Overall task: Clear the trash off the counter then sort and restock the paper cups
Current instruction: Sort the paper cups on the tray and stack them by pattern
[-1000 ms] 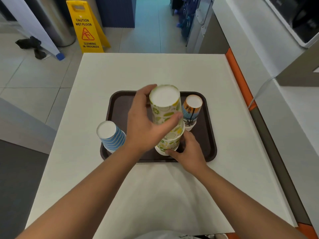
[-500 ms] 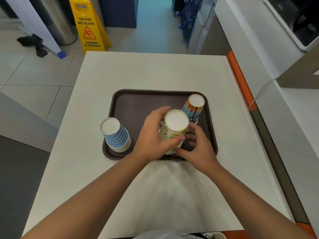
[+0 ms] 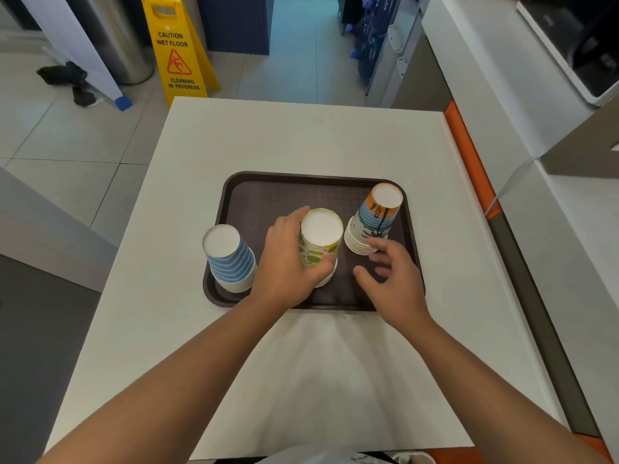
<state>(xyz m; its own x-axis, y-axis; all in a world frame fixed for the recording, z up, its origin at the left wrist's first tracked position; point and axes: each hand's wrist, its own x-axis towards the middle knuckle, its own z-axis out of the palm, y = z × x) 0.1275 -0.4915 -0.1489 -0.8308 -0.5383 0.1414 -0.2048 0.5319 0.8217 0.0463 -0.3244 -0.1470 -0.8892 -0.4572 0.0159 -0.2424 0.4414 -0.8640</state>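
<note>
On the white counter [image 3: 301, 142] sits a dark brown tray [image 3: 268, 195] with three upturned cup stacks. My left hand [image 3: 284, 262] wraps the green stack [image 3: 318, 242] mid-tray; my right hand [image 3: 395, 279] hovers just beside it, fingers loosely spread and holding nothing — fingertips near the orange stack [image 3: 375, 222] at the tray's far right corner. I see the blue stack [image 3: 229, 259] standing at the near left corner. Beyond the counter I see grey floor tiles and a yellow wet-floor sign [image 3: 177, 51] — an orange strip [image 3: 469, 155] edges the counter's right side, next to a second white counter [image 3: 502, 82].
</note>
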